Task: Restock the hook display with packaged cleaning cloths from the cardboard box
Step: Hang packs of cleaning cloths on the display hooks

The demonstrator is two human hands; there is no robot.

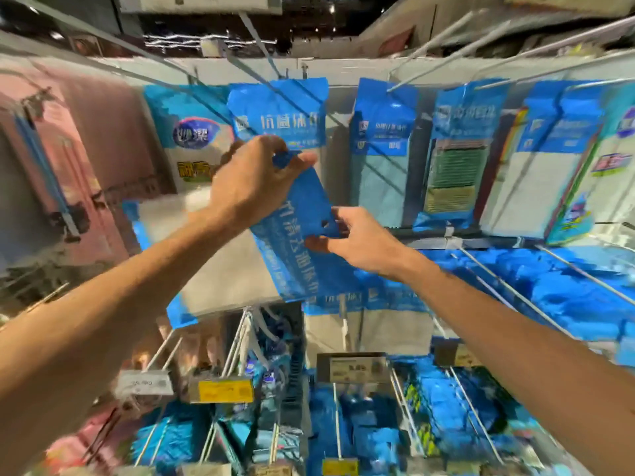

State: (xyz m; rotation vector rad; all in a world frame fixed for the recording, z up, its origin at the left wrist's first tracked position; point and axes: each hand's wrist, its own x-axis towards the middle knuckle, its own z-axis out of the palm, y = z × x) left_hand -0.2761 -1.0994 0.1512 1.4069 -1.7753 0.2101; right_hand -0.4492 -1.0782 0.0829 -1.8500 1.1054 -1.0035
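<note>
Two-handed pinch: your left hand [254, 182] grips the tilted cloth pack [299, 249] by its upper corner, right hand [360, 240] pinches near its hang hole [324, 223], just below the hanging pack [278, 111]; square the hole to that pack's hook [261, 42] before pushing on.

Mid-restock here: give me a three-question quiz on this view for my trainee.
1. True or false: the held blue pack already hangs on a hook.
2. Which grips it? A: left hand alone. B: right hand alone. C: both.
3. Fill in: the price label under the left forearm is coloured ____.
Key: 1 false, it sits tilted between the hands; 2 C; 3 yellow.
</note>
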